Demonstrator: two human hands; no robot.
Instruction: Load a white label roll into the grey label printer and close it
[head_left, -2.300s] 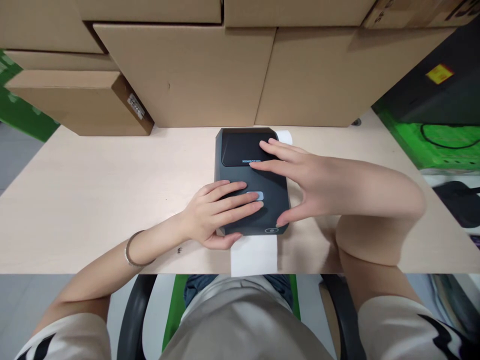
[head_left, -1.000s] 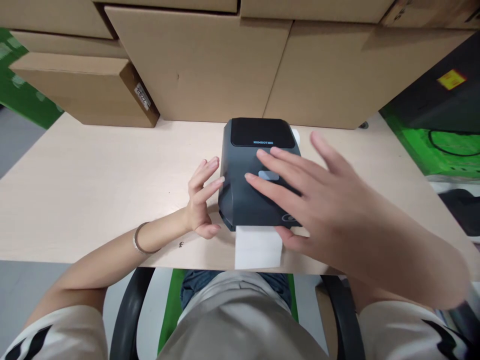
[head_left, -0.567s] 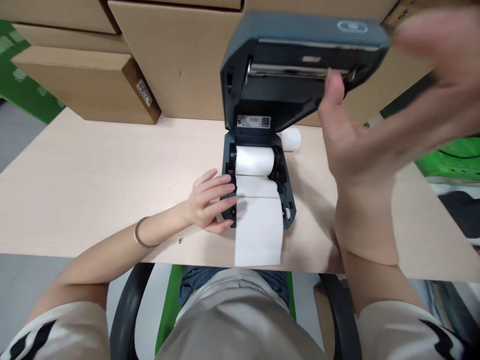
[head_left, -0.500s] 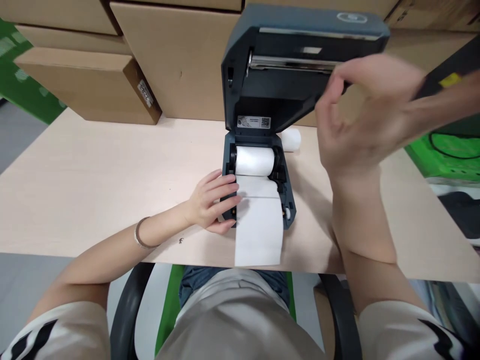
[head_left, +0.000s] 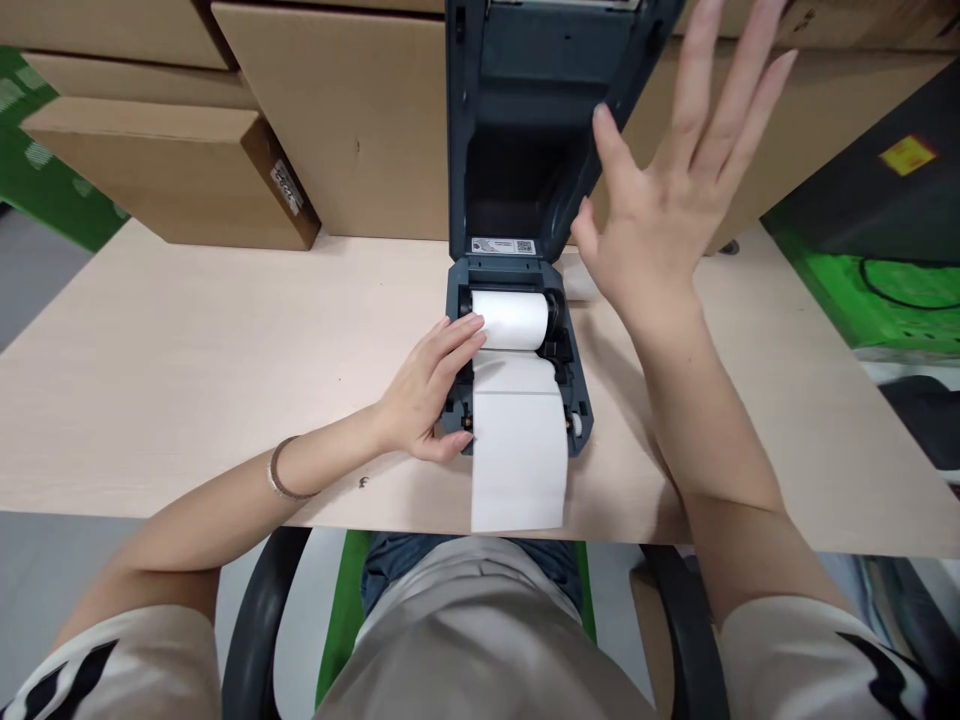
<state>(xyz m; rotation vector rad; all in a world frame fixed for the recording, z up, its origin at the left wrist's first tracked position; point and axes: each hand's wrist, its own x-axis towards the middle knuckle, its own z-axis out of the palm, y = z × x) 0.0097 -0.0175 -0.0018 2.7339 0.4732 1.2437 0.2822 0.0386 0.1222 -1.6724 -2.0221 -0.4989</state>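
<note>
A dark grey label printer (head_left: 581, 400) stands on the table with its lid (head_left: 540, 110) raised upright. Inside it lies a white label roll (head_left: 517, 320), and a strip of labels (head_left: 519, 460) runs from it over the printer's front. My left hand (head_left: 431, 390) rests on the printer's left side, fingers spread, fingertips at the roll's left edge and thumb beside the strip. My right hand (head_left: 667, 190) is raised at the lid's right edge with its fingers stretched apart, holding nothing. Whether its thumb side touches the lid I cannot tell.
Cardboard boxes (head_left: 337, 120) stand along the table's (head_left: 225, 380) back edge. Behind the printer's right side is another white roll (head_left: 577, 278), partly hidden. A green crate (head_left: 892, 310) and a dark case with a yellow label are at the right.
The lid has swung further back. My right hand has opened from a curled shape and moved up along the lid. My left fingers have shifted up to the roll.
</note>
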